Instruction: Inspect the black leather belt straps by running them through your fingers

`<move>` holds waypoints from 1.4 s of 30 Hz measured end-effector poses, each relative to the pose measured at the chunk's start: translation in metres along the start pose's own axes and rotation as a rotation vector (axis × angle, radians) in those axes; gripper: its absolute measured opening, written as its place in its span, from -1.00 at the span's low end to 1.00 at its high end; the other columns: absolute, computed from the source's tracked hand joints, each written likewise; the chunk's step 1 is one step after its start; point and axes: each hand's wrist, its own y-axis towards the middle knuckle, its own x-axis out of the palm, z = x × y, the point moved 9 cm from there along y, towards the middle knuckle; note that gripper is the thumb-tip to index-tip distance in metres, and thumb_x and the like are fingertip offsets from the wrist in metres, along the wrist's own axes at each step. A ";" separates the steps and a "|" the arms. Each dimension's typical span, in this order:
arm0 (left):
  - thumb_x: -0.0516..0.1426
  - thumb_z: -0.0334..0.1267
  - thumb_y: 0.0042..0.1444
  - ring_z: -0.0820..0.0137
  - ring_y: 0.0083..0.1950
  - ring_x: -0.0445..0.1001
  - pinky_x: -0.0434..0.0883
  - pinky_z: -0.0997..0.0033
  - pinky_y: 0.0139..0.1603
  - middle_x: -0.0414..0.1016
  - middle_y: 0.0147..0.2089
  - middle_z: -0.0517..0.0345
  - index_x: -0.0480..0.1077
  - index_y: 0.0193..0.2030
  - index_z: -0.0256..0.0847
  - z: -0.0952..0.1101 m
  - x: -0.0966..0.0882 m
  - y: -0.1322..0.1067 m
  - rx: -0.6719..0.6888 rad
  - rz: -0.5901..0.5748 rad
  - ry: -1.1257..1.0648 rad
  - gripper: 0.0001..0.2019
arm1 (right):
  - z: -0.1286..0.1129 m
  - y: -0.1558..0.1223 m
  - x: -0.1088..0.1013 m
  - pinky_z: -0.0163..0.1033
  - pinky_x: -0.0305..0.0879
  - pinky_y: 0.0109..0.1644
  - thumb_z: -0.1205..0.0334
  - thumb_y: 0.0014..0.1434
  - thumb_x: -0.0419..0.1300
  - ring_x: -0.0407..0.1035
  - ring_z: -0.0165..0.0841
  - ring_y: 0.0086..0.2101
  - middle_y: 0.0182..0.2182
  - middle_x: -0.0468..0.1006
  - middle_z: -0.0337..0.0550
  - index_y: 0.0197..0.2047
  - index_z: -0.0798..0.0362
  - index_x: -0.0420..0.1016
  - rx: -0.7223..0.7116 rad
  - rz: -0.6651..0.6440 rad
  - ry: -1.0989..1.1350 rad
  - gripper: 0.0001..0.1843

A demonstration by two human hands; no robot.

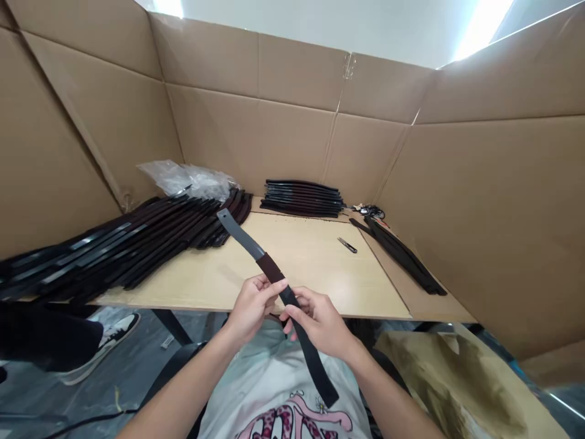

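Observation:
A long dark strap [313, 356] runs slantwise between my two hands, above my lap and the table's front edge. Its far end is a bare grey strip with a small hole, followed by a dark brown sleeve-like section; the near part is black fabric. My left hand [256, 302] pinches the strap near the brown section, thumb on top. Just below it, my right hand [315, 320] grips the black part between thumb and fingers. Some fingertips are hidden behind the strap.
Many similar strips [114, 244] lie heaped at the left, with clear plastic bags [192, 180] behind. A stack of strips [301, 198] stands at the back. Thread snips [347, 245] rest on the table [292, 244]. Black strips [402, 256] lie right. Cardboard walls [292, 73] surround it.

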 end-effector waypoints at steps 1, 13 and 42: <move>0.33 -0.17 -0.15 0.67 -0.71 -0.17 -0.17 0.59 -0.72 -0.02 -0.70 0.44 0.36 -0.53 -0.25 0.000 0.001 -0.001 -0.003 -0.003 0.004 -0.74 | 0.003 0.001 0.001 -0.29 0.41 -0.52 0.03 0.17 0.14 0.44 -0.38 -0.51 -0.41 0.51 -0.18 -0.09 0.05 0.36 0.013 0.014 0.101 -0.68; 0.33 -0.14 -0.16 0.67 -0.69 -0.03 -0.07 0.60 -0.68 0.12 -0.66 0.40 0.42 -0.40 -0.33 0.000 0.009 -0.001 0.028 -0.054 0.053 -0.70 | -0.001 0.008 -0.008 -0.52 -0.02 -0.75 -0.04 0.05 0.24 0.11 -0.60 -0.74 -0.61 0.40 -0.40 -0.17 0.03 0.21 0.053 0.144 0.313 -0.57; 0.25 -0.11 -0.03 0.66 -0.68 -0.08 -0.19 0.54 -0.65 0.35 -0.61 0.23 0.45 -0.41 -0.34 0.005 0.033 -0.014 0.130 -0.193 0.221 -0.73 | -0.028 -0.005 -0.020 -0.43 0.10 -0.61 -0.06 0.13 0.16 0.21 -0.56 -0.68 -0.67 0.40 -0.26 -0.40 0.19 0.44 -0.067 0.009 0.333 -0.59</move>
